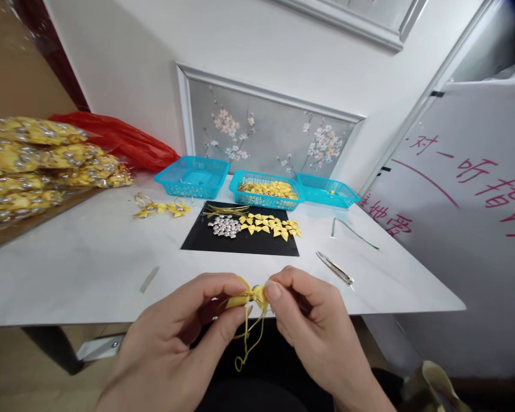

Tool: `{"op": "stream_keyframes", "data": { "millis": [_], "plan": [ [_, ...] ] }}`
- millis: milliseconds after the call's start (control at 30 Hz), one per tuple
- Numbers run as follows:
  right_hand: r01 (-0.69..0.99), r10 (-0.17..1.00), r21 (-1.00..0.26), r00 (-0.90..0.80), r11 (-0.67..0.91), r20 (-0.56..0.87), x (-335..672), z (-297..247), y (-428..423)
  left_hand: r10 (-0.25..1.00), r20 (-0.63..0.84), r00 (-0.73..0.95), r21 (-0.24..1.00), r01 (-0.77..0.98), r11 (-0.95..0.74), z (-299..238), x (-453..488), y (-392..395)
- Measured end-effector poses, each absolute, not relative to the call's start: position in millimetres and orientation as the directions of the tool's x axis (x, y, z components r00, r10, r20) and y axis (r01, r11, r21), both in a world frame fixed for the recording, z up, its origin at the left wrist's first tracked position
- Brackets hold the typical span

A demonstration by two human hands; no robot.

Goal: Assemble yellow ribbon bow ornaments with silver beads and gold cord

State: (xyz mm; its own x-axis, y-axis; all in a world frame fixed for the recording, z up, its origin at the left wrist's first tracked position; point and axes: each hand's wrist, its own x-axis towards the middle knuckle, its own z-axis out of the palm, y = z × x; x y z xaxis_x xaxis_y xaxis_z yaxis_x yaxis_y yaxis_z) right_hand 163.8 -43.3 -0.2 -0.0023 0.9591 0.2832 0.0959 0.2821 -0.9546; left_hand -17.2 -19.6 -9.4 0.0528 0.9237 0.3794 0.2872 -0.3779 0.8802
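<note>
Between my hands, just in front of the table edge, is a small yellow ribbon flower [257, 294] with thin yellow cord hanging in a loop below it. My left hand [184, 337] pinches its left side between thumb and fingers. Thumb and forefinger of my right hand [311, 320] are closed on its right side. My fingertips partly hide the flower. Beyond them lies a black mat [240, 245] bearing silver beads [225, 226], yellow folded petals [270, 224] and gold-coloured cords [225, 210].
Three blue baskets [193, 177] stand along the wall, the middle one filled with yellow pieces [268, 189]. Finished-looking yellow flowers [165, 208] lie at left, near bagged yellow bundles [38, 163] and a red bag [115, 134]. Small snips [335, 268] and a green strip [356, 233] are at right.
</note>
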Motion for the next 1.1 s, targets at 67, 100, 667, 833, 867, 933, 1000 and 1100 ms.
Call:
{"op": "stream_keyframes", "data": {
  "millis": [67, 100, 667, 833, 867, 933, 1000, 1100],
  "plan": [
    [0.043, 0.967, -0.966, -0.005, 0.256, 0.256, 162, -5, -43, 0.921, 0.387, 0.05, 0.88, 0.278, -0.385, -9, -16, -19],
    [0.026, 0.968, -0.967, -0.001, 0.252, 0.252, 161, -7, -43, 0.916, 0.399, 0.052, 0.876, 0.274, -0.397, -8, -16, -19],
    [-0.164, 0.998, -0.985, -0.014, 0.06, 0.064, 153, -27, -31, 0.914, 0.275, 0.298, 0.912, 0.221, -0.347, 5, -16, -3],
    [-0.196, 0.999, -0.979, 0.004, 0.05, 0.05, 149, -30, -29, 0.884, 0.299, 0.36, 0.899, 0.205, -0.387, 5, -16, -4],
    [-0.194, 0.999, -0.98, 0.002, 0.048, 0.049, 149, -30, -29, 0.887, 0.297, 0.354, 0.9, 0.206, -0.383, 5, -15, -4],
    [-0.141, 0.998, -0.988, 0.004, 0.066, 0.066, 151, -31, -30, 0.898, 0.29, 0.331, 0.906, 0.209, -0.369, 6, -14, -4],
    [-0.004, 0.985, -0.988, 0.075, 0.156, 0.155, 155, -30, -35, 0.91, 0.29, 0.296, 0.908, 0.216, -0.359, 6, -14, -4],
    [0.24, 0.905, -0.918, 0.216, 0.315, 0.367, 157, -30, -45, 0.92, 0.313, 0.237, 0.902, 0.231, -0.366, 3, -13, -4]
  ]
}}
